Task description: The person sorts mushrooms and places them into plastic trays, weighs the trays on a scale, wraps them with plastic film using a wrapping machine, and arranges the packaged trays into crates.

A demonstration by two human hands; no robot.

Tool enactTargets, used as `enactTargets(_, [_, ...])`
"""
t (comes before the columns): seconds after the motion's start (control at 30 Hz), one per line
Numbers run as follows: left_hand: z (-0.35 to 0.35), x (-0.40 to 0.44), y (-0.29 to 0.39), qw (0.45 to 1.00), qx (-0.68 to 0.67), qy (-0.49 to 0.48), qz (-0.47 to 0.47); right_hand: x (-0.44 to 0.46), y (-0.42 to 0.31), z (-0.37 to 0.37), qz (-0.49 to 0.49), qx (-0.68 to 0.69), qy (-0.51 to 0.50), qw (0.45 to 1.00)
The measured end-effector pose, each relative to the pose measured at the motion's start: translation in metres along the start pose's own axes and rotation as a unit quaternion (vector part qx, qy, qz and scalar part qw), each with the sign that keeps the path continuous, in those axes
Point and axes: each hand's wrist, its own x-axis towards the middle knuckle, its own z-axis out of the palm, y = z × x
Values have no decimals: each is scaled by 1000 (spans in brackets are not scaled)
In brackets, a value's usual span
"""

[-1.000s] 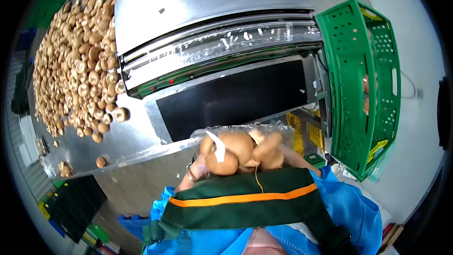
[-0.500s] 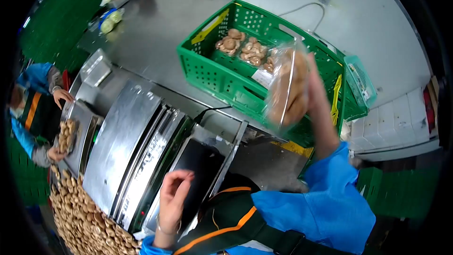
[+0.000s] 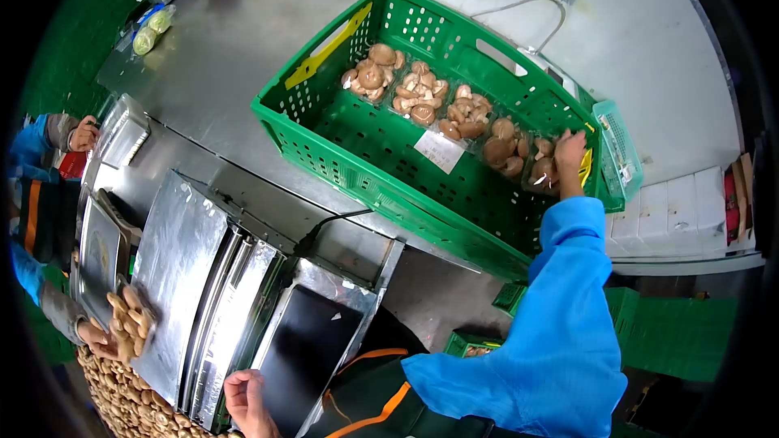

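My right hand (image 3: 570, 152) reaches into the right end of a green crate (image 3: 365, 158), its fingers closed at the edge of a clear-wrapped pack of brown mushrooms (image 3: 542, 172). That pack is at the end of a row along the crate's far side. Beside it are more mushroom packs, one at the middle (image 3: 466, 113) and one at the left end (image 3: 374, 71). A white printed paper (image 3: 441, 149) lies on the crate floor. My left hand (image 3: 247, 401), with fingers curled in and nothing visible in them, is in front of the wrapping machine (image 3: 213, 308), by its black plate (image 3: 315, 332).
At left, a co-worker's hand (image 3: 99, 342) holds a tray of mushrooms (image 3: 130, 323) beside a heap of loose mushrooms (image 3: 122, 385). Stacked clear trays (image 3: 124, 131) stand on the steel counter (image 3: 243, 40). A teal basket (image 3: 618, 150) adjoins the crate's right end.
My right hand has carried the mushroom pack from above the crate down into its right end. My left hand has lowered. The co-worker's mushroom tray has moved toward the wrapping machine.
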Motion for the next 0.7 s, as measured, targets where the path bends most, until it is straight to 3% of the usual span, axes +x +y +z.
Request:
enactTargets(0.03, [1,-1,0,1000,2,-7,1,-12,-3,-4,-41,-23,69,997])
enactTargets(0.07, [1,-1,0,1000,14,4,-1,-15,8,7,-184,-64,155,969])
enactTargets(0.17, [-1,-5,-4,999,24,39,-8,-61,-9,-9,-263,-78,148,950])
enactTargets(0.23, [-1,-8,-5,999,21,47,7,-77,0,31,-104,-29,64,992])
enactTargets(0.3, [-1,-9,-7,998,9,61,28,-79,5,51,-45,44,57,996])
enactTargets(0.4, [-8,-15,-7,994,28,91,51,-84,5,53,-101,-35,64,992])
enactTargets(0.5, [-29,-11,-23,988,62,93,106,-44,43,88,-238,-75,-120,961])
enactTargets(0.53, [-26,-13,-19,983,96,118,98,-67,-9,1,-246,-14,-282,927])
enactTargets(0.57, [-32,-12,-12,975,135,157,85,-80,-31,-53,-469,136,-311,815])
enactTargets(0.67, [-84,-12,-4,931,233,215,180,23,10,70,-282,35,-417,863])
enactTargets(0.7, [-105,-10,4,901,291,236,220,44,-16,64,-350,-212,-191,892])
